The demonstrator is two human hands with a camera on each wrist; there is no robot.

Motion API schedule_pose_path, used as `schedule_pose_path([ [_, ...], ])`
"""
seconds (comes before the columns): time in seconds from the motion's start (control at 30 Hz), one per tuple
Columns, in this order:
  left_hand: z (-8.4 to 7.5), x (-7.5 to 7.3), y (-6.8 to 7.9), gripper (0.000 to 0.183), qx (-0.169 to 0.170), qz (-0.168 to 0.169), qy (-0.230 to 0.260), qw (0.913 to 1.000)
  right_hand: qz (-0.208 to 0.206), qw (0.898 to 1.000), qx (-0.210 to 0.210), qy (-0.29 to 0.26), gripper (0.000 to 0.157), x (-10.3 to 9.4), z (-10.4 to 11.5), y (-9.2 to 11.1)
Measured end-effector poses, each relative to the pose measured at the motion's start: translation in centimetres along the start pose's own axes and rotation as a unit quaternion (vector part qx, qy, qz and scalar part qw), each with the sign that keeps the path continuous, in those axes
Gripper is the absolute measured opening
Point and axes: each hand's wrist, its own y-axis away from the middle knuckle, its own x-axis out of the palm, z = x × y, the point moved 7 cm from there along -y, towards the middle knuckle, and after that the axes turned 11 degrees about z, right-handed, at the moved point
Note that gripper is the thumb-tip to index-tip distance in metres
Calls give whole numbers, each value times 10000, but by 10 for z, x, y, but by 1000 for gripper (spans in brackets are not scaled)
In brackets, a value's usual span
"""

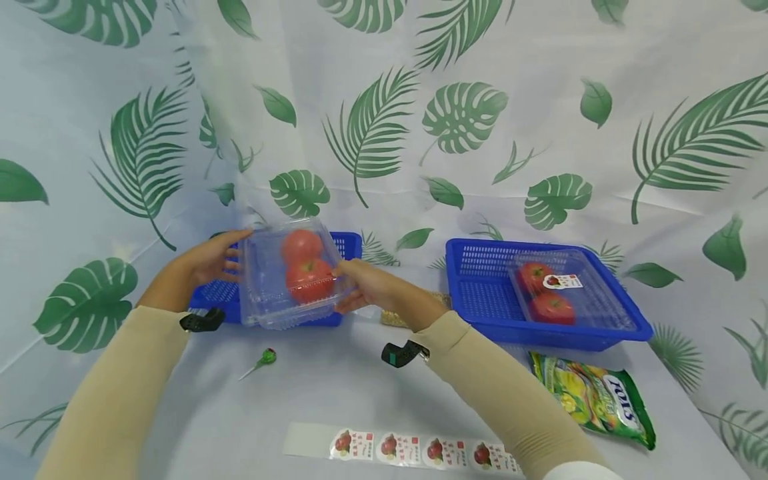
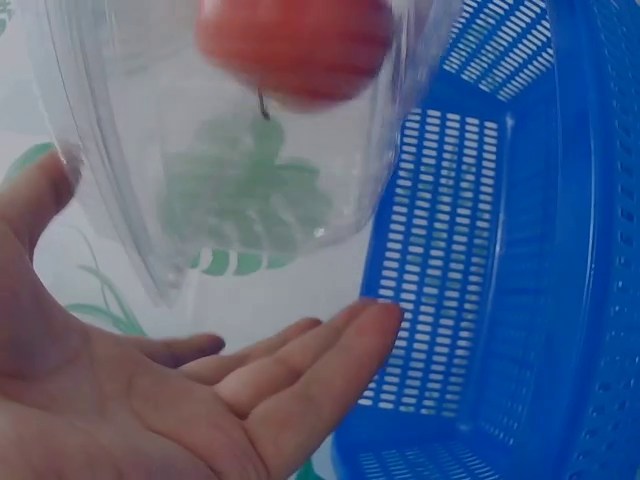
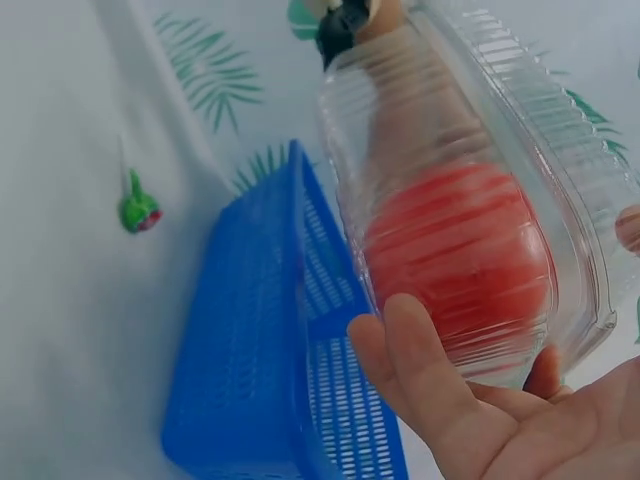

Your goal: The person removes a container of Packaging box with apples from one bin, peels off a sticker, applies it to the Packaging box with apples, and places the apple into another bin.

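Note:
A clear plastic clamshell box (image 1: 264,280) with two red apples (image 1: 309,280) inside is held up, tilted, above the left blue basket (image 1: 349,245). My right hand (image 1: 372,287) grips its right side, thumb on one face and fingers on the other, as the right wrist view shows around the box (image 3: 350,130). At the left side is my left hand (image 1: 210,257). In the left wrist view the thumb of that hand (image 2: 130,390) touches the box's edge, while its other fingers stretch out, apart from the plastic. The lid looks closed.
A right blue basket (image 1: 480,325) holds another clear box with apples (image 1: 552,308) and a sticker. A green lollipop (image 1: 268,357), a strip of apple labels (image 1: 399,449) and a green snack bag (image 1: 594,397) lie in front. Behind the right hand is a grainy tan packet (image 1: 393,319).

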Motion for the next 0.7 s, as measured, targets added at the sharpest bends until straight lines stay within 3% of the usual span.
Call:
schedule_pose_path([
  [0.2,2,6,2,82,163,561,675,9960,105,9999,-13,122,51,3,-3,25],
  [0.4,12,20,7,79,110,1224,835,9889,438,9986,-48,285,55,10,-8,48],
  [0.57,29,48,13,64,349,1894,497,9800,752,9949,-238,623,52,17,-17,69],
  [0.7,37,74,17,46,698,2635,-28,9621,869,9925,-356,778,48,19,-26,87],
])
